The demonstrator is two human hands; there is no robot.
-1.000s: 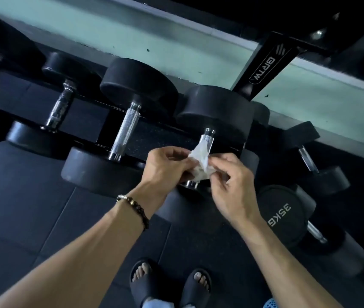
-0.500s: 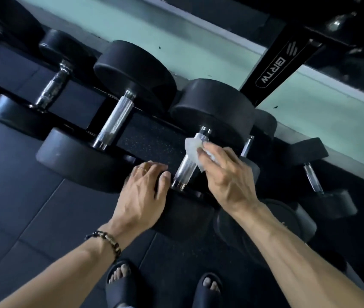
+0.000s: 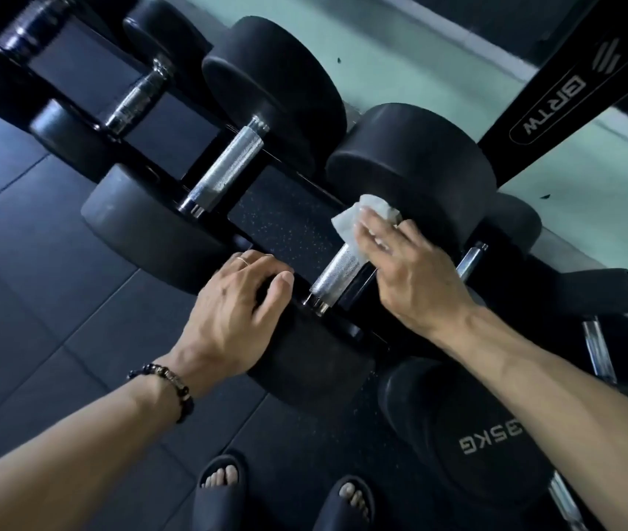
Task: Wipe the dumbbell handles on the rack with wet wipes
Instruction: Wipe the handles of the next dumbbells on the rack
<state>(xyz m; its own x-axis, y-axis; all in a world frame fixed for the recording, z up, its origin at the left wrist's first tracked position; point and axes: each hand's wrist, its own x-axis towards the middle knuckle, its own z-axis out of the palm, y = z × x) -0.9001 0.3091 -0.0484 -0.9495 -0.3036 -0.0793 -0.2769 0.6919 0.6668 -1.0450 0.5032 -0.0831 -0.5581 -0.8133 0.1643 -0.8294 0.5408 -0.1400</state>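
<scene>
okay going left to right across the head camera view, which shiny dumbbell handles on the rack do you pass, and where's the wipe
Blurred chrome handle at top left → small knurled chrome handle → long knurled chrome handle → chrome handle being wiped, with the white wet wipe under the right hand → thin chrome handle.

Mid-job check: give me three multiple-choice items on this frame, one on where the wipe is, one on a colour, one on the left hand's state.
1. Where is the wipe?
A. on the floor
B. on the far end of the handle, under the right hand
C. in the left hand

2. What colour is the wipe?
A. white
B. blue
C. yellow

3. What is the left hand doing?
A. gripping the handle
B. holding a second wipe
C. resting on the near weight head

Key: 1 B, the right fingers press it there; 2 A, it shows white against the black weights; 3 C, its fingers lie over the head, holding nothing.
</scene>
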